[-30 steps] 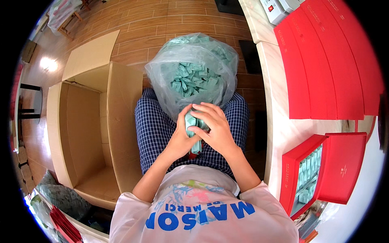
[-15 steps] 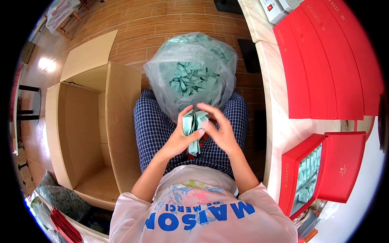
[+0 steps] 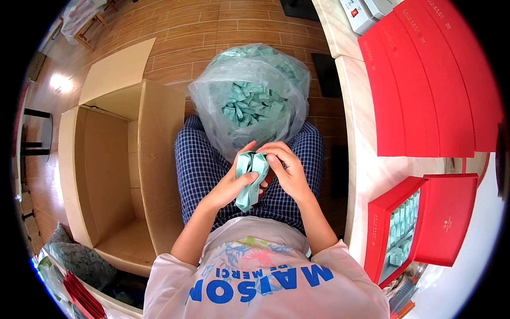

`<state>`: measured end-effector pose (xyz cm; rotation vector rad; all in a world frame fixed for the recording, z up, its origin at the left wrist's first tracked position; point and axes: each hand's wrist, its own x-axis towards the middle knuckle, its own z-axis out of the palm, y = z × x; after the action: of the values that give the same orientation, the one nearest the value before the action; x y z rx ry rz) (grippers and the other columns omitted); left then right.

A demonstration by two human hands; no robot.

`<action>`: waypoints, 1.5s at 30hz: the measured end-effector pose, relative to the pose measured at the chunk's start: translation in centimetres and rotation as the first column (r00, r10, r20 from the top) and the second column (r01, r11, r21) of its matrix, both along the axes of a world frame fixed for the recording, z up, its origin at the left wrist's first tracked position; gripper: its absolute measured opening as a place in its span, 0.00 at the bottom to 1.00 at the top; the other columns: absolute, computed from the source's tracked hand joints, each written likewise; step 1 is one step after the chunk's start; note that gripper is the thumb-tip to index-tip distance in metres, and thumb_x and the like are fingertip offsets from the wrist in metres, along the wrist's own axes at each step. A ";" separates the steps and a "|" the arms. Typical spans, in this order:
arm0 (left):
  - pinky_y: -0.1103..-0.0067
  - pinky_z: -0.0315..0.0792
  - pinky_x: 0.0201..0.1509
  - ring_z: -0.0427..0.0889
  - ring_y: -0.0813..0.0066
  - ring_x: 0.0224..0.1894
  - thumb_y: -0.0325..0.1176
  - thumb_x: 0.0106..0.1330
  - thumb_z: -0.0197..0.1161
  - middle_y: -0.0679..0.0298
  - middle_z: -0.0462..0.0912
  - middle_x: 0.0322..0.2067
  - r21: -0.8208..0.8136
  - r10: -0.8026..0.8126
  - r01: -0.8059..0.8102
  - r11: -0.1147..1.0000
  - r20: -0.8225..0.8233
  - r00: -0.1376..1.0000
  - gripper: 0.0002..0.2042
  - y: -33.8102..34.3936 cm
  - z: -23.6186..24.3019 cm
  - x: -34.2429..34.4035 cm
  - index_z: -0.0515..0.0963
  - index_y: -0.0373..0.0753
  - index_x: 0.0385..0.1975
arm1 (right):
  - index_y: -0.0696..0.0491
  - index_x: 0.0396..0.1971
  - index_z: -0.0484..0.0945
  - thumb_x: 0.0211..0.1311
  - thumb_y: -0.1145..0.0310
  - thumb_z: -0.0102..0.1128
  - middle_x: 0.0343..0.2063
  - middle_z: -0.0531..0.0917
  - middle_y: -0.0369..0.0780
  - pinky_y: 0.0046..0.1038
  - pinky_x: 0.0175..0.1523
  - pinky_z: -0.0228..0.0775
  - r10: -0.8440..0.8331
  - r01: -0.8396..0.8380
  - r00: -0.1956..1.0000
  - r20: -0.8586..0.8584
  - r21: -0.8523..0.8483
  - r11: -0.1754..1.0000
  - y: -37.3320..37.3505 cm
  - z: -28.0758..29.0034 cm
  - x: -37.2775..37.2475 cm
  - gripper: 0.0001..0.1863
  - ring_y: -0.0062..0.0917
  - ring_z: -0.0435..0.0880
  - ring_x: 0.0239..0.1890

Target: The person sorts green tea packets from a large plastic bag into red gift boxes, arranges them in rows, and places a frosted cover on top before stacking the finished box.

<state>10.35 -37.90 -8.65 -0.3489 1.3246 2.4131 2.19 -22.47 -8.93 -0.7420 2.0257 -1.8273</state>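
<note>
My left hand is wrapped round a small bunch of pale green packets, held upright side by side over my lap with the thumb across their front. From the right, my right hand closes its fingers and thumb on the upper end of the same bunch. How many packets there are cannot be told. Just beyond my hands, a clear plastic bag stands between my knees, its mouth open. Loose green packets of the same kind fill it.
At my left is an open cardboard box. On the pale table at my right, an open red box holds rows of green packets. Large red boxes or lids lie farther back, near a white device.
My right hand's fingers have come in from spread and apart to close on the packets' upper end. The bunch has turned slightly in my left hand, its lower end shifting left.
</note>
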 end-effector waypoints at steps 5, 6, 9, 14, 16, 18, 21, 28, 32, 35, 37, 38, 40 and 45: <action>0.72 0.77 0.43 0.79 0.70 0.39 0.39 0.61 0.58 0.58 0.74 0.43 0.039 0.016 -0.012 0.999 -0.114 0.993 0.41 0.5 -0.3 0.4 0.38 0.41 0.69 | 0.59 0.28 0.77 0.53 0.77 0.60 0.30 0.78 0.41 0.30 0.42 0.69 -0.027 0.119 0.912 -0.409 0.201 0.972 -0.3 0.7 -0.4 0.03 0.34 0.77 0.33; 0.73 0.77 0.43 0.79 0.70 0.39 0.39 0.61 0.58 0.58 0.74 0.42 0.009 0.020 -0.018 1.000 -0.164 0.986 0.42 0.6 -0.4 0.5 0.38 0.40 0.69 | 0.59 0.27 0.77 0.53 0.77 0.60 0.29 0.78 0.41 0.31 0.41 0.69 -0.005 0.137 0.869 -0.494 0.230 0.963 -0.5 1.2 -0.4 0.02 0.34 0.77 0.33; 0.72 0.78 0.43 0.80 0.68 0.39 0.39 0.58 0.60 0.57 0.76 0.42 -0.062 0.028 -0.039 0.997 -0.166 0.986 0.38 0.6 0.1 0.3 0.48 0.36 0.66 | 0.58 0.30 0.77 0.54 0.77 0.59 0.30 0.78 0.40 0.31 0.40 0.68 0.010 0.139 0.840 -0.542 0.234 0.962 -0.5 1.8 -0.3 0.03 0.33 0.76 0.32; 0.73 0.79 0.45 0.82 0.66 0.41 0.38 0.53 0.62 0.55 0.78 0.43 0.246 0.014 -0.058 0.967 0.177 0.984 0.29 -0.1 -0.5 1.1 0.65 0.31 0.55 | 0.56 0.41 0.77 0.56 0.72 0.61 0.41 0.79 0.41 0.32 0.49 0.66 0.003 0.037 0.957 -0.292 0.131 0.991 -0.9 2.9 0.3 0.12 0.33 0.76 0.45; 0.72 0.79 0.47 0.83 0.65 0.40 0.38 0.52 0.60 0.53 0.80 0.41 0.251 0.041 -0.086 0.964 0.180 0.983 0.27 0.0 -1.0 1.4 0.70 0.29 0.51 | 0.55 0.46 0.78 0.59 0.69 0.58 0.43 0.81 0.41 0.32 0.55 0.63 0.059 -0.007 0.947 -0.314 0.164 0.986 -1.3 3.0 0.4 0.15 0.33 0.77 0.47; 0.69 0.78 0.46 0.83 0.62 0.40 0.38 0.52 0.61 0.52 0.79 0.41 0.357 -0.011 -0.062 0.932 0.199 0.980 0.28 0.0 -2.2 1.6 0.68 0.30 0.52 | 0.55 0.45 0.78 0.61 0.67 0.56 0.40 0.82 0.40 0.33 0.54 0.64 0.092 -0.020 0.943 -0.319 0.222 0.975 -0.9 1.8 0.3 0.14 0.35 0.79 0.44; 0.70 0.76 0.42 0.78 0.64 0.36 0.38 0.54 0.59 0.52 0.75 0.42 0.679 -0.063 -0.083 0.729 0.187 0.980 0.29 0.4 -2.5 1.8 0.64 0.32 0.56 | 0.58 0.46 0.78 0.66 0.64 0.50 0.39 0.84 0.40 0.29 0.54 0.66 0.034 -0.023 0.997 -0.064 0.163 0.986 -0.6 1.6 0.1 0.16 0.32 0.81 0.43; 0.76 0.72 0.32 0.72 0.72 0.28 0.40 0.61 0.53 0.58 0.67 0.38 0.990 -0.066 -0.043 -0.135 0.034 0.997 0.26 1.3 -4.3 2.3 0.61 0.34 0.57 | 0.54 0.55 0.73 0.61 0.74 0.55 0.54 0.77 0.41 0.27 0.55 0.68 0.146 -0.149 0.979 -0.140 -0.012 0.989 -2.1 1.4 0.1 0.21 0.26 0.77 0.52; 0.76 0.73 0.32 0.72 0.73 0.28 0.41 0.63 0.54 0.59 0.66 0.38 0.987 -0.070 -0.079 -0.141 0.069 0.995 0.24 1.2 -4.3 2.0 0.63 0.35 0.56 | 0.57 0.42 0.81 0.63 0.72 0.52 0.42 0.84 0.41 0.29 0.51 0.71 0.025 -0.022 0.996 -0.089 0.029 0.999 -2.6 0.8 -0.1 0.11 0.30 0.82 0.44; 0.75 0.76 0.38 0.73 0.71 0.31 0.44 0.63 0.57 0.59 0.67 0.39 0.974 -0.048 -0.227 0.003 0.227 0.973 0.26 0.4 -4.7 1.4 0.63 0.36 0.57 | 0.58 0.39 0.82 0.66 0.70 0.50 0.40 0.84 0.42 0.28 0.51 0.72 0.003 0.003 0.999 -0.050 0.123 0.992 -3.0 -0.5 -0.7 0.12 0.31 0.82 0.43; 0.75 0.76 0.41 0.74 0.70 0.34 0.43 0.62 0.60 0.60 0.68 0.38 0.903 0.013 -0.384 0.191 0.389 0.921 0.28 -0.9 -5.4 0.7 0.62 0.38 0.58 | 0.58 0.39 0.81 0.67 0.69 0.49 0.39 0.84 0.42 0.27 0.50 0.71 -0.071 0.065 0.997 0.044 0.127 0.990 -3.4 -2.5 -1.8 0.12 0.30 0.83 0.42; 0.71 0.75 0.48 0.76 0.66 0.39 0.46 0.62 0.60 0.57 0.70 0.43 0.842 0.056 -0.380 0.383 0.390 0.919 0.28 -1.9 -6.8 0.4 0.63 0.37 0.58 | 0.58 0.39 0.80 0.67 0.69 0.48 0.38 0.84 0.43 0.27 0.49 0.71 -0.102 0.089 0.990 0.097 0.135 0.987 -3.6 -4.0 -2.3 0.12 0.29 0.83 0.41; 0.67 0.75 0.50 0.78 0.62 0.45 0.52 0.64 0.56 0.54 0.74 0.47 0.593 0.153 -0.399 0.699 0.420 0.894 0.28 -3.4 -8.1 -0.6 0.66 0.37 0.56 | 0.58 0.43 0.78 0.69 0.68 0.46 0.37 0.84 0.43 0.25 0.47 0.72 -0.162 0.130 0.960 0.227 0.148 0.980 -3.9 -7.4 -3.9 0.13 0.26 0.83 0.40; 0.64 0.77 0.47 0.80 0.59 0.45 0.57 0.66 0.50 0.52 0.78 0.44 0.199 0.227 -0.352 0.915 0.466 0.855 0.31 -8.0 -10.9 -4.5 0.62 0.36 0.58 | 0.58 0.40 0.76 0.64 0.69 0.52 0.32 0.84 0.42 0.27 0.42 0.72 -0.233 0.069 0.921 0.312 0.457 0.887 -5.2 -20.4 -10.5 0.10 0.27 0.82 0.36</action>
<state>5.86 -45.92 -19.51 -1.0067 0.7643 2.5088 -8.34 -27.68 -29.33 -0.1064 2.1664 -1.3623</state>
